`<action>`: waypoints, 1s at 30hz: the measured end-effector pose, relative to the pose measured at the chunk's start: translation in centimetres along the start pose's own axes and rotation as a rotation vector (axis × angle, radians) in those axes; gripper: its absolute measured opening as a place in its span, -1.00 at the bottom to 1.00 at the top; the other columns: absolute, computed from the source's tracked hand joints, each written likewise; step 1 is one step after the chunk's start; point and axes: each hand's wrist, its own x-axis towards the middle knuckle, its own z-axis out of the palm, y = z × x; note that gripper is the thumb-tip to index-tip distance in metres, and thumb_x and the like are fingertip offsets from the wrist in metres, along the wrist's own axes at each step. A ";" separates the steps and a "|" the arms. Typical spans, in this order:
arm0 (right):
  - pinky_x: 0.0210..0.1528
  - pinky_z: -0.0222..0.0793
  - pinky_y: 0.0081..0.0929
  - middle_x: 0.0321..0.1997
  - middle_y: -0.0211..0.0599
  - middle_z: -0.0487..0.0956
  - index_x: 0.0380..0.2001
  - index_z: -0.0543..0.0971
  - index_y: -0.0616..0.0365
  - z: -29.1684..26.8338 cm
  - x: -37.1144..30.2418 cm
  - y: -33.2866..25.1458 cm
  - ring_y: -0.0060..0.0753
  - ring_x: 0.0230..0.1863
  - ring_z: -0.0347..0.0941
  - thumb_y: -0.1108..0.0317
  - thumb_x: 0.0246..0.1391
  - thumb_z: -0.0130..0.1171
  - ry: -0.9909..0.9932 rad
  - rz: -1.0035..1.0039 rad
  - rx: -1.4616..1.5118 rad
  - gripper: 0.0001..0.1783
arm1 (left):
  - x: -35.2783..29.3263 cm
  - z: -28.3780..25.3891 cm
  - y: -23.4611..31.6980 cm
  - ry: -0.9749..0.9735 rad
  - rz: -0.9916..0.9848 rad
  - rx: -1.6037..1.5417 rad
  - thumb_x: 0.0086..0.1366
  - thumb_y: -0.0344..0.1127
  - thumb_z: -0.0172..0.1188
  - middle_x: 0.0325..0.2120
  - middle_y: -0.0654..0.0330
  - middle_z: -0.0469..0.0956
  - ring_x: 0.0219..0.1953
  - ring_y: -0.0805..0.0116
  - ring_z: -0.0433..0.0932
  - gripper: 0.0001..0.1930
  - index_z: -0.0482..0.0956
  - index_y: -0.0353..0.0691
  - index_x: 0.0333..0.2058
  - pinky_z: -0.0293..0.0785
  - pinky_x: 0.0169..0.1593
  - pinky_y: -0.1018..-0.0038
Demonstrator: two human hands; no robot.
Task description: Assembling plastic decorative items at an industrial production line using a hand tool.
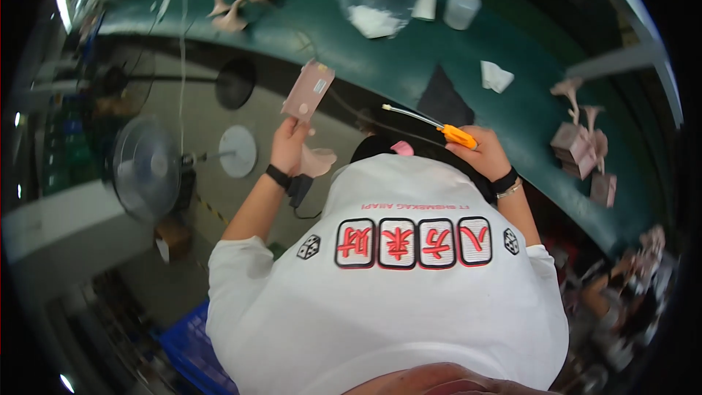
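Note:
My left hand (289,145) is closed on a pink gramophone-shaped piece, gripping the lower end of its flat box (307,95). A small pale label is on the box, and the flared pink horn (316,161) shows beside my wrist. My right hand (481,152) is wrapped round the orange handle (459,137) of a thin tool. Its bent metal shaft (415,114) points left toward the pink piece and ends in a small pale tip, apart from it. The tool's exact kind cannot be made out.
Similar pink pieces stand on the green table (307,25) at far left and in a group (574,148) at right. A dark cloth (444,96), white paper (496,76), a plastic cup (462,9) and a bag of white material lie there. A fan (148,168) stands left.

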 end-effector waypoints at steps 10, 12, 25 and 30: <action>-0.09 0.43 -0.59 -0.28 -0.38 0.67 -0.20 0.65 0.25 -1.8 -11.2 5.2 -0.61 -0.23 0.54 0.45 0.13 0.28 0.630 0.339 0.409 -0.83 | 18.5 23.3 13.6 -1.459 0.968 1.072 0.25 -0.34 0.21 -0.34 0.06 0.46 -0.17 0.00 0.48 -0.83 0.59 -0.17 -0.18 0.45 -0.09 0.24; -0.10 0.43 -0.58 -0.28 -0.35 0.67 -0.21 0.65 0.26 -1.0 -13.6 5.0 -0.58 -0.23 0.55 0.45 0.11 0.28 0.757 0.395 0.424 -0.82 | 20.3 31.4 12.5 -1.644 1.077 1.178 0.25 -0.24 0.24 -0.29 0.08 0.50 -0.13 0.01 0.49 -0.81 0.60 -0.15 -0.20 0.43 -0.08 0.14; -0.20 0.44 -0.50 -0.31 -0.19 0.65 -0.25 0.64 0.27 4.0 -21.5 5.4 -0.37 -0.30 0.58 0.41 0.06 0.31 1.082 0.713 0.245 -0.80 | 19.7 70.6 9.0 -1.960 0.790 1.521 0.27 -0.35 0.20 -0.32 0.11 0.62 -0.27 0.25 0.60 -0.81 0.62 -0.20 -0.15 0.48 -0.14 0.33; -0.21 0.43 -0.50 -0.32 -0.17 0.63 -0.25 0.63 0.28 3.1 -22.0 6.5 -0.33 -0.30 0.58 0.40 0.05 0.32 1.062 0.688 0.207 -0.79 | 18.5 71.6 7.9 -1.362 1.594 1.456 0.20 -0.34 0.26 -0.15 0.19 0.60 -0.06 0.25 0.57 -0.74 0.61 -0.16 -0.11 0.49 -0.10 0.31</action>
